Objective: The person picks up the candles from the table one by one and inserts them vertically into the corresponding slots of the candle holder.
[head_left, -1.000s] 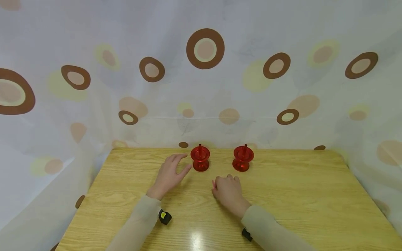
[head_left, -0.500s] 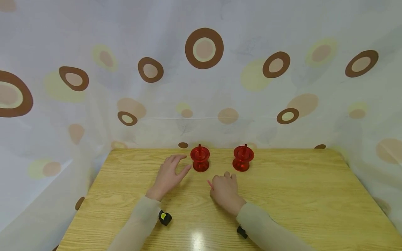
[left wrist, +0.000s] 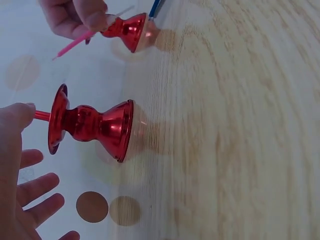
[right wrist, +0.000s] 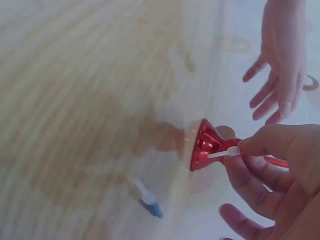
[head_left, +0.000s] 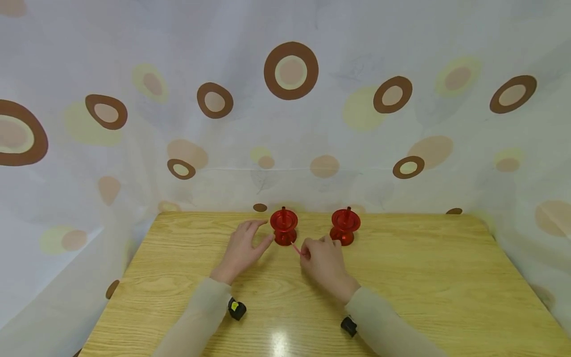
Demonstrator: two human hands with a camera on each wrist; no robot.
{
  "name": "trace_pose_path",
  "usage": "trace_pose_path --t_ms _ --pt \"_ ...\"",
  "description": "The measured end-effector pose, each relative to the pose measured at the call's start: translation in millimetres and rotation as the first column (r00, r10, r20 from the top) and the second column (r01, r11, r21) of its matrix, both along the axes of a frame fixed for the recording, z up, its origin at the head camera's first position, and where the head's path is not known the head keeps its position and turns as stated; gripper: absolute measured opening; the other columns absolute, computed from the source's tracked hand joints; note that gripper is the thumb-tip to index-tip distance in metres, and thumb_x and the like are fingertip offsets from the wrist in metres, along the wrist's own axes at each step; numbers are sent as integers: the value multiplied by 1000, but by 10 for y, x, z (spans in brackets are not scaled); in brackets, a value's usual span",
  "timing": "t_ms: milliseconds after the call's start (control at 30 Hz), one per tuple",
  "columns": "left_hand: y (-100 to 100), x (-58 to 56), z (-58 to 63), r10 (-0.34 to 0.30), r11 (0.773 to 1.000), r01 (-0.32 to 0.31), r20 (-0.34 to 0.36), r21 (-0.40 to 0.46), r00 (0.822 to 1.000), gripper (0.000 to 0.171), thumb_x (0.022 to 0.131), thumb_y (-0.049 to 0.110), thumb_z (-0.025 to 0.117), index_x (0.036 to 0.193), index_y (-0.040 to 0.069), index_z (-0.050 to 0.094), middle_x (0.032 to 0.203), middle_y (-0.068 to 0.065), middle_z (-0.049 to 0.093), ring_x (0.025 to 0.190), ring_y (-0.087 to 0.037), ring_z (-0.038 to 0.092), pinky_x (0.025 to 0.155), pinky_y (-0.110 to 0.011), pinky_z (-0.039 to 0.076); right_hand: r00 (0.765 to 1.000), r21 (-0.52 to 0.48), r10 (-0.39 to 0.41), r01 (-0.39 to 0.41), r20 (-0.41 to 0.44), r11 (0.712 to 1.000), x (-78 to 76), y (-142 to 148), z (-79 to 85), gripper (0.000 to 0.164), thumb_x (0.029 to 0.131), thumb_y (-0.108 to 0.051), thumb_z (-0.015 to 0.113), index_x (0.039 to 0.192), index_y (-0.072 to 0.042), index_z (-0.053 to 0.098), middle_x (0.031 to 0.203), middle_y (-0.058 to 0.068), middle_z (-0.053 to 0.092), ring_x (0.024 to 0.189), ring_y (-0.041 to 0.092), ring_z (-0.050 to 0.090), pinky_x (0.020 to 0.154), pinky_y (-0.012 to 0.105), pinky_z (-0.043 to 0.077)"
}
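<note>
Two shiny red candle holders, a left one [head_left: 284, 220] and a right one [head_left: 345, 219], stand upright near the table's far edge, each with a thin upright stem in its dish. My right hand [head_left: 327, 263] pinches a thin pink birthday candle [left wrist: 75, 45] with a white pointed end [right wrist: 225, 152] between thumb and fingertips. In the head view that end overlaps the left holder's base. My left hand [head_left: 243, 248] is spread beside the left holder, its thumb and fingertips close to it and holding nothing. In the left wrist view its thumb overlaps the stem's tip.
A small blue candle with a white end [right wrist: 150, 197] lies on the wooden table [head_left: 424, 277], seen in the right wrist view near the held candle. A patterned curtain [head_left: 290, 124] hangs right behind the table's far edge and along both sides.
My right hand first shifts slightly left, then forward and a little right, and more of the pink candle shows, its white end now toward the left holder. The left hand stays almost still.
</note>
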State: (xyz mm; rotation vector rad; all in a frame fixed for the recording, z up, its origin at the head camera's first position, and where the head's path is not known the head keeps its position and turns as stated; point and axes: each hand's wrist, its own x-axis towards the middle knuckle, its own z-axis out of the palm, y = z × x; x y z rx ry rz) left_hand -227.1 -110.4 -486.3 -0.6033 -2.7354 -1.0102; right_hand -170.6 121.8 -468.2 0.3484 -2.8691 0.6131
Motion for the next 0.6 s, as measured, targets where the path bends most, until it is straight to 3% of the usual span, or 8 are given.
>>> trace_pose_path --t_ms 367,600 --pt "112 -123 -30 -2 998 -1 39 68 999 62 98 44 72 149 11 56 146 -17 57 136 -38 52 111 -58 43 999 -61 9 -12 -46 998 -81 40 87 8 90 -11 78 87 -15 72 77 -7 69 91 31 58 90 56 45" --pt "198 -207 12 -22 997 16 74 78 997 71 97 47 73 154 10 50 154 -15 51 143 -36 46 115 -57 40 998 -106 12 -19 -63 994 -172 51 164 7 92 -12 78 96 -13 74 82 -5 73 100 37 62 96 60 43"
